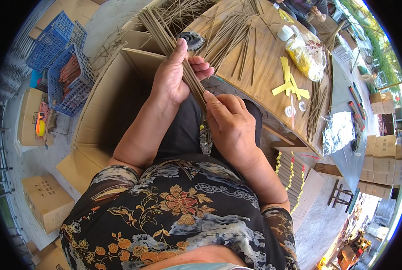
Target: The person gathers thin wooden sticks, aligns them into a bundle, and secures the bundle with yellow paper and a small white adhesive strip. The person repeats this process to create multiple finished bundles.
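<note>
A bundle of thin brown sticks, which look like incense sticks, slants from the upper left down between my hands. My left hand is wrapped round its middle, thumb raised along one side and fingertips showing on the other. At the bundle's lower end, my right hand pinches the sticks between thumb and curled fingers. Many loose sticks lie spread over the wooden table just beyond. A dark round toothed object sits by the table's edge, partly hidden behind my left hand.
An open cardboard box stands left of my legs. Yellow strips, a plastic bag and a white bottle lie on the table. Blue crates stand at left. Taped bundles lie lower right. Another person sits across.
</note>
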{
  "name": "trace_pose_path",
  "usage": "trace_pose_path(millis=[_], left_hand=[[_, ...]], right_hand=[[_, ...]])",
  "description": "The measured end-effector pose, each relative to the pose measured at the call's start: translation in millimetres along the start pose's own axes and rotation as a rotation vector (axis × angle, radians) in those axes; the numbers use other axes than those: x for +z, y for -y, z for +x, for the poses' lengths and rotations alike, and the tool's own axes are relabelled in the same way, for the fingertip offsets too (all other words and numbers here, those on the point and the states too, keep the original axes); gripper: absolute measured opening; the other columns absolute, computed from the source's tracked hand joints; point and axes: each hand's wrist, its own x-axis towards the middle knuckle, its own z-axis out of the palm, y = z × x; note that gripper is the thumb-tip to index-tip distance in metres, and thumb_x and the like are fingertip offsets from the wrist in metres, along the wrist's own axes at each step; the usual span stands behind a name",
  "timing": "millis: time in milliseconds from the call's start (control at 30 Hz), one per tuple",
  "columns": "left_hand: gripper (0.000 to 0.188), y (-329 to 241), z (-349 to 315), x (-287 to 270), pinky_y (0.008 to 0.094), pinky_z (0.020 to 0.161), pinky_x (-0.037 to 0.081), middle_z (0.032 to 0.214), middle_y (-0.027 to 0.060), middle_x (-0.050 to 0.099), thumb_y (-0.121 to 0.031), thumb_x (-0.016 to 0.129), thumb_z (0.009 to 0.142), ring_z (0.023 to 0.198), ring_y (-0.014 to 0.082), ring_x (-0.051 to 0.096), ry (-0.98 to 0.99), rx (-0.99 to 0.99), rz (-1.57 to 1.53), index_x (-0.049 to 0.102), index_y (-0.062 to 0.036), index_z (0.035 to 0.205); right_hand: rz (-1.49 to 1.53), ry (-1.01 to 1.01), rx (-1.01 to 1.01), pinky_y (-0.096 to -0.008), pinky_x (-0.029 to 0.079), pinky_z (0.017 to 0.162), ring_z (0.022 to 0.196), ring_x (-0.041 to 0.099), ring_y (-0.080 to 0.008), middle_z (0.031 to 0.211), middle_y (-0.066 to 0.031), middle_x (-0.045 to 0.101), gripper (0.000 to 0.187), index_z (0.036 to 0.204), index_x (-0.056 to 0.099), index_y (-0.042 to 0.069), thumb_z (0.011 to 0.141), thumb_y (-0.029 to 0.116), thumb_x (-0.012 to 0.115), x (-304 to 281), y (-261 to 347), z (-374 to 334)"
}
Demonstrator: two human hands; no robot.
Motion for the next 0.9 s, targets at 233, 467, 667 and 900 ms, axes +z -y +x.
trace_pose_path(millis=[233,467,667,900], left_hand=[[0.035,1.3,-0.3,9.0,0.026,0.047,0.044,0.058,-0.0005,0.044,-0.041,0.056,0.082,0.048,0.011,0.043,-0.078,0.0,-0.041,0.043,-0.0128,0.065],[0.032,-0.4,-1.9,1.8,0.0214,0.04,0.034,0.053,-0.0024,0.04,-0.035,0.056,0.084,0.044,0.0073,0.038,0.052,0.0,-0.083,0.043,-0.0126,0.066],[0.02,0.2,-10.4,6.4,0.0212,0.038,0.032,0.052,-0.0041,0.039,-0.018,0.055,0.085,0.041,0.0067,0.036,0.047,0.06,0.072,0.044,-0.014,0.068],[0.008,9.7,-22.7,10.5,0.0232,0.04,0.036,0.055,-0.0017,0.042,-0.012,0.056,0.083,0.044,0.0081,0.041,0.275,-0.011,0.022,0.051,-0.0144,0.077]], right_hand=[[0.018,0.018,0.0,-0.0297,0.046,0.057,0.07,0.052,-0.0215,0.077,-0.0049,0.051,0.035,0.1,0.06,0.006,0.065,0.003,0.06,0.7,-2.6,-2.1],[0.085,0.073,0.035,-0.0306,0.046,0.06,0.071,0.052,-0.0222,0.08,-0.0053,0.051,0.034,0.098,0.061,0.01,0.066,0.001,0.06,-1.5,-6.9,-4.2],[0.282,0.069,0.172,-0.0366,0.046,0.07,0.087,0.054,-0.0309,0.097,-0.014,0.054,0.035,0.102,0.054,0.002,0.071,0.014,0.066,-1.5,-5.9,-2.7],[1.152,0.726,0.822,-0.0343,0.046,0.065,0.071,0.058,-0.0341,0.071,-0.0138,0.058,0.035,0.086,0.048,-0.002,0.073,0.024,0.068,18.2,-17.0,7.6]])
